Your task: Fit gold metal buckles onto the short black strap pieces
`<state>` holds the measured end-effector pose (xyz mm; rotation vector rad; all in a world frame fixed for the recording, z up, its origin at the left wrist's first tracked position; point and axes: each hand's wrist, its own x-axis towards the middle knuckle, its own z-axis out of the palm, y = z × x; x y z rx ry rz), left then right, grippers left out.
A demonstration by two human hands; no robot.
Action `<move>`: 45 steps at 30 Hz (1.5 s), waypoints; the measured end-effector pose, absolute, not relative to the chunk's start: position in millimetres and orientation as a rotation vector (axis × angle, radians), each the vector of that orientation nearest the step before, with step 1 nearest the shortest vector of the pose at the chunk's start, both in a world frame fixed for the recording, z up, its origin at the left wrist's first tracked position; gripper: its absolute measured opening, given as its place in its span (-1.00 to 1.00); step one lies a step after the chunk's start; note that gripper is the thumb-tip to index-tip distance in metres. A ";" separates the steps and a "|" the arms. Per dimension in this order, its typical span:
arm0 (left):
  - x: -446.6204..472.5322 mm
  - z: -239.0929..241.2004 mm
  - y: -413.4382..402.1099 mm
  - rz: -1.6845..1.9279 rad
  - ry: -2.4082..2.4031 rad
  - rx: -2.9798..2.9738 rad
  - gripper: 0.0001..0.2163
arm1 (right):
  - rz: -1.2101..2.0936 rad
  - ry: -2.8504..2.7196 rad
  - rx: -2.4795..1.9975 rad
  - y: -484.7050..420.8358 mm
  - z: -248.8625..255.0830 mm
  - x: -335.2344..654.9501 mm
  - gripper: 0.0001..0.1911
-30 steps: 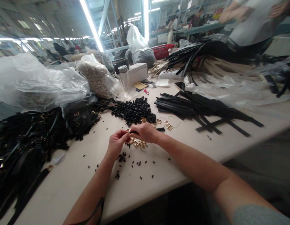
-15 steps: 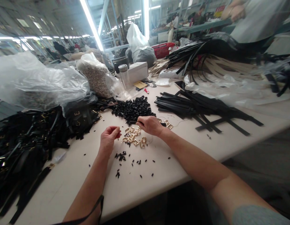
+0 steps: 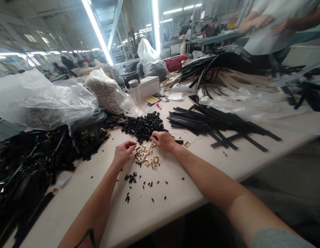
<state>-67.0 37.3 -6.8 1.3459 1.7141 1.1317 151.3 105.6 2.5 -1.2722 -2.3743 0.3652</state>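
Note:
My right hand (image 3: 162, 140) is closed around a narrow black strap (image 3: 179, 141), whose end sticks out to the right below the wrist. To its left my left hand (image 3: 123, 152) has thumb and fingers pinched together; whatever is between them is too small to make out. Several gold buckles (image 3: 147, 162) lie on the table just below and between the two hands. Directly beyond the hands is a heap of small black loops (image 3: 144, 124). Nearer to me, little black pieces (image 3: 131, 178) are scattered over the tabletop.
Black straps (image 3: 188, 120) lie in a bundle at right. At left is a heap of black straps with gold fittings (image 3: 72, 144), beneath plastic bags (image 3: 59, 93). A glass jar (image 3: 135, 91) and a white box (image 3: 149, 86) stand behind. Across the table stands a person (image 3: 268, 31).
My left hand has moved slightly right, closer to the right hand and the buckles. The view has shifted a little, and more of the person across the table shows.

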 end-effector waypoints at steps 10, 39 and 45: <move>-56.5 14.1 56.3 0.698 1.948 1.765 -0.88 | 0.379 -2.368 -1.274 105.3 0.2 149.0 -0.72; -44.7 4.0 5.5 1.490 1.226 0.590 -0.65 | 0.441 -2.409 -1.077 82.4 5.5 135.8 -0.76; -40.4 6.4 2.4 1.474 1.248 0.728 -0.67 | 0.554 -2.363 -1.057 80.4 3.6 132.8 -0.78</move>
